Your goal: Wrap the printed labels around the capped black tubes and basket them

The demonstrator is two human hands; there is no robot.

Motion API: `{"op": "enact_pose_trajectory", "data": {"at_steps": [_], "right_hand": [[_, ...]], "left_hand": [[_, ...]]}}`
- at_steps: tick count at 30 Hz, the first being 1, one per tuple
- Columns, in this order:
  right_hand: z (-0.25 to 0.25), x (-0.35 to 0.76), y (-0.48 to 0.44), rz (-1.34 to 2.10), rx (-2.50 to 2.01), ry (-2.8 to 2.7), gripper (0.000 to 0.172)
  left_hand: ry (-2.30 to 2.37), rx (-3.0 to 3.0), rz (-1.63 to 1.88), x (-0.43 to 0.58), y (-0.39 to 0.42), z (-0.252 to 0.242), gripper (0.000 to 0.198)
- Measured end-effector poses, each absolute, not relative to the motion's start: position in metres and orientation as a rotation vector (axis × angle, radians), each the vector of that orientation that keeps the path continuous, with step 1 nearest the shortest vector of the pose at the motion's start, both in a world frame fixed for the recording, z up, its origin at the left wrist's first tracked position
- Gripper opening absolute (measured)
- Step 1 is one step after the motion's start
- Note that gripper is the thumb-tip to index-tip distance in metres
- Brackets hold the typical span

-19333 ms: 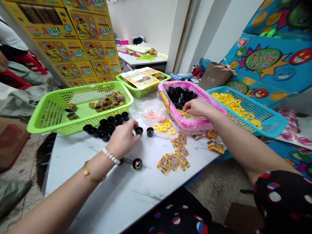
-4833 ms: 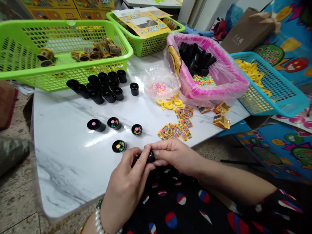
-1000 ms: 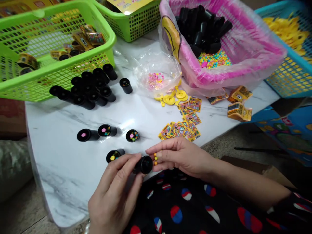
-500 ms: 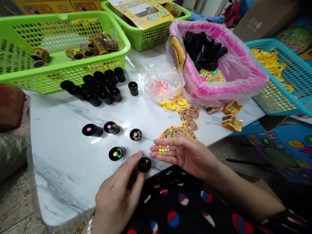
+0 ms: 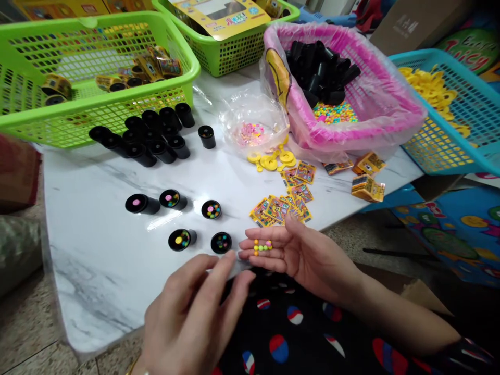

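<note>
My left hand (image 5: 195,307) is off the cups, its fingers apart and nothing visible in it. Just beyond its fingertips stands a black cup (image 5: 221,243) with small dark-looking beads inside. Palm up, my right hand (image 5: 300,255) carries several small yellow, green and pink beads (image 5: 263,247) on its fingers. Left of these, more black cups hold coloured beads: one with a yellow disc (image 5: 178,240), others with a pink piece on top, such as the cup (image 5: 211,209) near the middle. Yellow printed cards (image 5: 278,207) lie just beyond my right hand.
Several black cups (image 5: 160,148) stand grouped before a green basket (image 5: 117,104). A clear bag (image 5: 253,122) of pink pieces and yellow rings (image 5: 269,162) lie at centre. A pink basket (image 5: 367,133) holds black cups and beads; a blue basket (image 5: 449,159) holds yellow parts.
My left hand has let go of the black cup, which now stands farther forward beside the others. The beads remain on my right hand, which has shifted slightly.
</note>
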State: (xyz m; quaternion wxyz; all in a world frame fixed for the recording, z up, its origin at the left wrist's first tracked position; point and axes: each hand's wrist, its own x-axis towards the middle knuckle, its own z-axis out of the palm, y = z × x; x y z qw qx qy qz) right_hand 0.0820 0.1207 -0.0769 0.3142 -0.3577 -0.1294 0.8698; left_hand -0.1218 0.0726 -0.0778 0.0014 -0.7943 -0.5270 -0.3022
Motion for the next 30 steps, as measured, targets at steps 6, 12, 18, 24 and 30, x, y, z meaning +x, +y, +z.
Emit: {"op": "enact_pose_trajectory", "data": {"at_steps": [6, 12, 18, 24, 30], "right_hand": [[-0.070, 0.081, 0.103, 2.282, -0.866, -0.485, 0.053], [-0.069, 0.082, 0.098, 2.310, -0.782, -0.488, 0.047], [-0.069, 0.078, 0.102, 2.298, -0.782, -0.433, 0.047], [-0.077, 0.074, 0.109, 2.370, -0.755, -0.243, 0.048], [-0.080, 0.077, 0.114, 2.281, -0.983, -0.362, 0.033]], "left_hand": [[-1.627, -2.660, -1.081, -0.092, 0.080, -0.073, 0.023], [-1.725, -2.679, -1.055, -0.087, 0.076, -0.074, 0.018], [-1.799, -2.692, -1.099, -0.080, 0.080, -0.070, 0.017], [-1.780, -2.636, -1.123, -0.091, 0.085, -0.059, 0.013], [-2.094, -2.553, -1.450, -0.119, 0.071, -0.055, 0.017]]}}
